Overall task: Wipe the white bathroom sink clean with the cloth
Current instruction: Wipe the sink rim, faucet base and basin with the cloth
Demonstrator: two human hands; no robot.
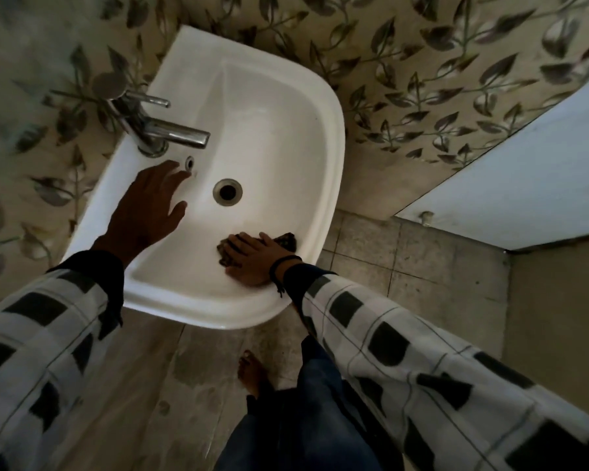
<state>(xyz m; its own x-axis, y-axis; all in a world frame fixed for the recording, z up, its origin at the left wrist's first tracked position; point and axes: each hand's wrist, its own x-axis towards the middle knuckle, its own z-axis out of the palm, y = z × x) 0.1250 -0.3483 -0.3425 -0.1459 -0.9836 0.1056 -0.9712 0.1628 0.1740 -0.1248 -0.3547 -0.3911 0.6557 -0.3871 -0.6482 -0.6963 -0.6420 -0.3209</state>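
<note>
Cloth point(288, 241) under R hand point(252, 259)

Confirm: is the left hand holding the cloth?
No, the cloth sits under the right hand; the left hand is spread bare near the faucet.

Sink point(269, 107): plain glossy white; tap point(176, 132): silver chrome; cloth point(288, 241): dark, mottled brown-black. Wall tiles point(422, 62): beige with a grey-green leaf-and-vine pattern; floor tiles point(371, 246): dull, blotchy grey-beige. Sleeves point(405, 334): white with black squares and thin grey grid lines; trousers point(313, 402): dark blue; wristband point(279, 266): black.
</note>
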